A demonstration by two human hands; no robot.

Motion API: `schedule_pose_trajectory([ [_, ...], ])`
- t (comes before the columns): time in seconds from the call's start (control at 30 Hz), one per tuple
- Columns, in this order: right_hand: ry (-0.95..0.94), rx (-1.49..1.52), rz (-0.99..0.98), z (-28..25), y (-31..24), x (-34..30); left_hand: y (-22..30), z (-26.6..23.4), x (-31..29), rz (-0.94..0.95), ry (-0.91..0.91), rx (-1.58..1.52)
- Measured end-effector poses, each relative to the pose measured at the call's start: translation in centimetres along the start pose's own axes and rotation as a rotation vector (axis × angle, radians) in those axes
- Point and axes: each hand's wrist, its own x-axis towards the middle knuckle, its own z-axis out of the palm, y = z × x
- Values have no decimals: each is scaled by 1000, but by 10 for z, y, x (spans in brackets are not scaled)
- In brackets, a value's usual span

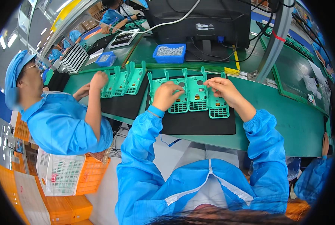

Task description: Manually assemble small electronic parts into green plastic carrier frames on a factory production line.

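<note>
Several green plastic device housings with keypad cut-outs lie in a row on a black mat before me. My left hand, with a blue band at its wrist, hovers over the left housings, fingers curled together in a pinch. Above the gap between the middle housing and the rightmost housing, my right hand pinches thumb and forefinger together. Whatever either hand's fingertips hold is too small or hidden to make out. Round dark openings show in the upper part of some housings.
At my left a co-worker in blue handles similar green housings. A blue bin of small pale parts stands beyond my mat, before a black monitor. A metal post rises at right. Orange crates stand lower left.
</note>
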Motion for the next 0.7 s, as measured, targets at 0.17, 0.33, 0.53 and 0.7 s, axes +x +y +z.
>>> schedule_pose_trajectory([
  [0.17,-37,-13,7,-2,3,2,-1,9,-3,14,-1,0],
  [0.33,-19,-5,23,-2,6,4,0,9,-3,22,-6,18],
  [0.53,-26,-27,22,-1,4,3,2,9,-3,39,3,27],
  [0.7,-35,-29,29,-2,5,3,1,12,-4,86,17,68],
])
